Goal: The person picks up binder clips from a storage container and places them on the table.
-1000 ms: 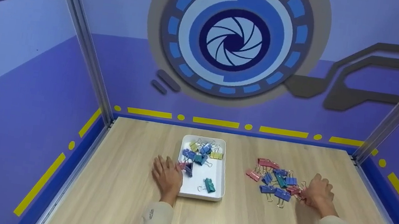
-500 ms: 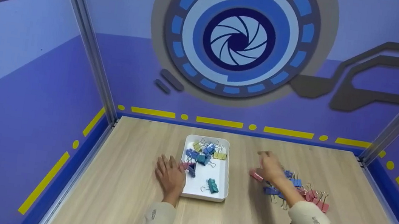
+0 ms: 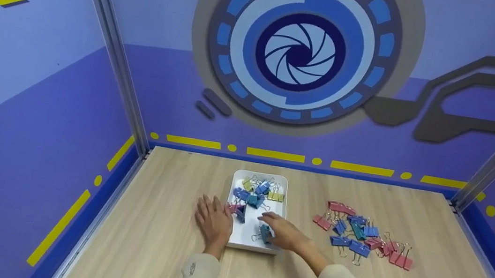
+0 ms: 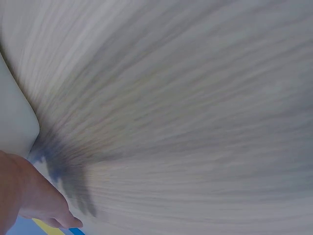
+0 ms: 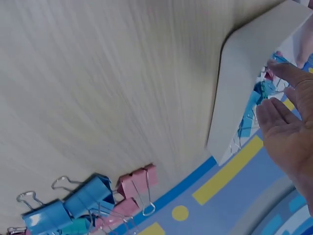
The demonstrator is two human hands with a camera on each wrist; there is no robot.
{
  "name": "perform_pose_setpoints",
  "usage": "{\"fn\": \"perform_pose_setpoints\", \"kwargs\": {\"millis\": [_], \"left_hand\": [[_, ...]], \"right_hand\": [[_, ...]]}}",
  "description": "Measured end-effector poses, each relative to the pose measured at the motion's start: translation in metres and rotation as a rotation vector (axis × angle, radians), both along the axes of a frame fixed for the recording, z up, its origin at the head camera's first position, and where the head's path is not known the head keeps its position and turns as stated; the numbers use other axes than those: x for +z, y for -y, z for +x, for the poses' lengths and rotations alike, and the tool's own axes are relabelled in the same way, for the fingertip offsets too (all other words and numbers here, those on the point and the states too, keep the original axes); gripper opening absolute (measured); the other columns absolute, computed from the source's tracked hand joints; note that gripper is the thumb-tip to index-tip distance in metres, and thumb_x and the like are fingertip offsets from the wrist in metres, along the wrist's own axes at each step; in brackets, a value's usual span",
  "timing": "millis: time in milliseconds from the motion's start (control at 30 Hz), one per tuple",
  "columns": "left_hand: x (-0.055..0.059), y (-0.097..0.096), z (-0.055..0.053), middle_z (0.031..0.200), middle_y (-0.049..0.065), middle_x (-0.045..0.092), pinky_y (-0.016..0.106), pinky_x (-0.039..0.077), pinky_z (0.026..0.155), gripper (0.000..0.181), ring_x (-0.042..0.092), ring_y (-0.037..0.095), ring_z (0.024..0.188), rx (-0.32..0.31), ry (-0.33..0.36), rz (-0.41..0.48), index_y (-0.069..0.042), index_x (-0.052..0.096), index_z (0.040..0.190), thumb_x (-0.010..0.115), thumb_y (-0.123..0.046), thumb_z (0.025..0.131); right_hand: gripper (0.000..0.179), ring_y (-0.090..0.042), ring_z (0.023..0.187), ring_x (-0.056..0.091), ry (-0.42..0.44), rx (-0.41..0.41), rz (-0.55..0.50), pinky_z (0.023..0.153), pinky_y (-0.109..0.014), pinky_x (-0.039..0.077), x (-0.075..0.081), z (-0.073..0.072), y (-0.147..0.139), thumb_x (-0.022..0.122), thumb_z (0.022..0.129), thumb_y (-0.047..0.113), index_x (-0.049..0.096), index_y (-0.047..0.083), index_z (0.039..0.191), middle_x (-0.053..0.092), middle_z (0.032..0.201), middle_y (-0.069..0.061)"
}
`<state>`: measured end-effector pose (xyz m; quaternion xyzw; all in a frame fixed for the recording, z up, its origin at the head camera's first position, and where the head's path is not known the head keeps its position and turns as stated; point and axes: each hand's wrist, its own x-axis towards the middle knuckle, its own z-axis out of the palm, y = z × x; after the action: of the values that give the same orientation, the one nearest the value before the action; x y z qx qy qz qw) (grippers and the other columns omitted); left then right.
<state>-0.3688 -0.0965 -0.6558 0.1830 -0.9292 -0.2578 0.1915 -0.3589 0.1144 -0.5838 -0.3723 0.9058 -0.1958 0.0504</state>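
My left hand (image 3: pixel 213 222) lies with straight fingers against the left side of the white tray (image 3: pixel 253 247). In the left wrist view only part of this hand (image 4: pixel 36 196) shows, beside the tray's wall. My right hand (image 3: pixel 285 233) hovers over the tray's near right side, close to a green binder clip (image 3: pixel 265 234). Seen from the right wrist, its thumb and fingers stand apart, with nothing visibly gripped. The tray's far half contains blue binder clips (image 3: pixel 240 194), a teal one (image 3: pixel 252 200) and yellow ones (image 3: pixel 275 196). A pink clip (image 3: pixel 232 208) and a dark blue one (image 3: pixel 241 215) lie at its left wall.
Right of the tray, a loose pile holds several blue binder clips (image 3: pixel 359 248), pink ones (image 3: pixel 401 261) and a green one (image 3: pixel 357 230). The wooden table (image 3: pixel 164 204) ends at a purple back wall (image 3: pixel 158 95) and side walls with metal posts (image 3: pixel 127 81).
From the pink clips at the pile's right edge, my right hand has swept left across the pile to the tray. My left hand has stayed by the tray. The view has shifted slightly.
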Motion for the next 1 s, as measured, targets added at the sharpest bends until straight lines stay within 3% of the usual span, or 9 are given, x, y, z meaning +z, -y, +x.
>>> {"fn": "perform_pose_setpoints", "kwargs": {"millis": [133, 333, 767, 1000], "left_hand": [[-0.002, -0.001, -0.001, 0.162, 0.028, 0.033, 0.065, 0.019, 0.122, 0.055, 0.022, 0.045, 0.155, 0.0, -0.031, -0.002, 0.002, 0.051, 0.147, 0.046, -0.035, 0.106], [-0.004, -0.001, -0.002, 0.163, 0.028, 0.033, 0.065, 0.02, 0.122, 0.054, 0.023, 0.046, 0.155, -0.002, -0.035, -0.013, 0.001, 0.051, 0.147, 0.046, -0.035, 0.106], [-0.003, -0.002, -0.001, 0.165, 0.026, 0.03, 0.063, 0.018, 0.124, 0.055, 0.022, 0.044, 0.156, 0.009, -0.001, -0.019, -0.001, 0.049, 0.149, 0.043, -0.036, 0.108], [0.001, 0.0, 0.0, 0.164, 0.027, 0.03, 0.064, 0.018, 0.123, 0.055, 0.021, 0.045, 0.156, 0.002, 0.005, -0.005, 0.0, 0.05, 0.149, 0.045, -0.035, 0.107]], "right_hand": [[0.052, -0.039, 0.127, 0.061, -0.001, -0.002, 0.05, 0.107, -0.052, 0.049, -0.011, 0.001, -0.001, 0.079, 0.083, -0.003, 0.062, -0.004, 0.132, 0.063, 0.136, -0.024], [0.047, -0.036, 0.121, 0.064, 0.01, 0.008, 0.032, 0.105, -0.05, 0.051, -0.018, 0.002, -0.002, 0.079, 0.086, 0.003, 0.066, -0.001, 0.13, 0.068, 0.131, -0.018], [0.037, -0.029, 0.103, 0.07, -0.095, 0.032, -0.021, 0.093, -0.045, 0.058, -0.027, 0.002, -0.003, 0.082, 0.086, 0.012, 0.072, -0.003, 0.118, 0.074, 0.112, -0.017], [0.039, -0.03, 0.104, 0.068, -0.093, 0.004, -0.096, 0.093, -0.046, 0.057, -0.019, 0.003, -0.006, 0.084, 0.084, 0.011, 0.071, -0.005, 0.117, 0.071, 0.114, -0.018]]}}
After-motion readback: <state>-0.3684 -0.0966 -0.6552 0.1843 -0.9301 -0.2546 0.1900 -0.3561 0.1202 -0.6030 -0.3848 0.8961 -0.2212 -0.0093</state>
